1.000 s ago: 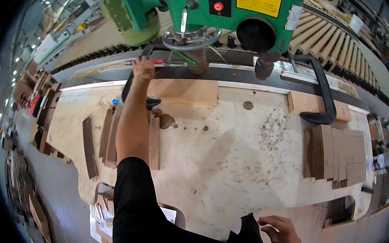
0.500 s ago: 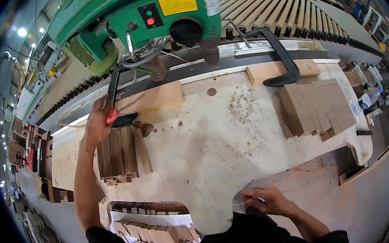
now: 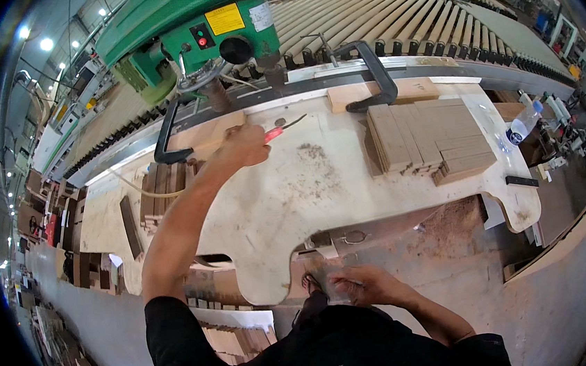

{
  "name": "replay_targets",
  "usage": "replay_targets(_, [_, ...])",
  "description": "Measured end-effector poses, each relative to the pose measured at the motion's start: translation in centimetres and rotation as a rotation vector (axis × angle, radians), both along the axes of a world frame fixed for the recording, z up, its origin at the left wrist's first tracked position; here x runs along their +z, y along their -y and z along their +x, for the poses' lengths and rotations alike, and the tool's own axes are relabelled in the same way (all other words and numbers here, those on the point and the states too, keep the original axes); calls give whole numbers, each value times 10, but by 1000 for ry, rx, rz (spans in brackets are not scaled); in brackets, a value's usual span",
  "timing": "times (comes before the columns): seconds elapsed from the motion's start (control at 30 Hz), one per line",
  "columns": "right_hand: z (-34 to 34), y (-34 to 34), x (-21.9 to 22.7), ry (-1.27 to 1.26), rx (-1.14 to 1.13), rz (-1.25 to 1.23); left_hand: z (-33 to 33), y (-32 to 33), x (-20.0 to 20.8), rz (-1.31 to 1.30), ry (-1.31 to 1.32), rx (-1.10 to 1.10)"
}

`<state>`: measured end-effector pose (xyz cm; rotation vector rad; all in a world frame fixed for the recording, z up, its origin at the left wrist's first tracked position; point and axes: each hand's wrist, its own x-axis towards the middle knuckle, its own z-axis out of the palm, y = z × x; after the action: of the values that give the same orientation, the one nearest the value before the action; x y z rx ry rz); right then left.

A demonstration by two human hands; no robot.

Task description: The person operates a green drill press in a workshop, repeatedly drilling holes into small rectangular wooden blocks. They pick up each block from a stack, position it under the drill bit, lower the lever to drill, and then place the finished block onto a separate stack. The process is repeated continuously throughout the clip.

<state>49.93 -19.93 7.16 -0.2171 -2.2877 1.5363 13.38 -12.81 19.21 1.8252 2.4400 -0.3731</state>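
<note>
In the head view, the left hand [image 3: 244, 145] has its fingers wrapped round a red air gun [image 3: 273, 134], held above the bench [image 3: 275, 216] near its far side, the thin nozzle pointing rightward; a pale hose [image 3: 141, 189] trails to the left. The right hand [image 3: 365, 285] hangs beyond the bench's curved near edge, over the floor [image 3: 411, 256]; its fingers are bent and blurred, so I cannot tell whether they grip anything. Room for moving lies between the left forearm and a wood stack [image 3: 428, 136] at right, across a surface strewn with sawdust [image 3: 313, 171]. Along the far edge, 2 black clamps [image 3: 381, 77] hold 2 boards [image 3: 209, 136]. A plastic bottle [image 3: 526, 121] is by the right edge.
</note>
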Motion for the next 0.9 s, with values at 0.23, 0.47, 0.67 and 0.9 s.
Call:
replay_targets(0.23, [72, -7, -60, 105, -114, -184, 87, 58, -4, -323, 33, -83])
replay_targets(0.47, [88, -20, -81, 229, -110, -59, 78, 248, 22, -68, -180, 551])
replay_targets(0.67, [45, -55, -58, -10, -209, 400, 143, 339, -36, 118, 100, 498])
replay_targets(0.9, [-43, -130, 11, 77, -272, 1077, 188, 396, -75, 320, 272, 495])
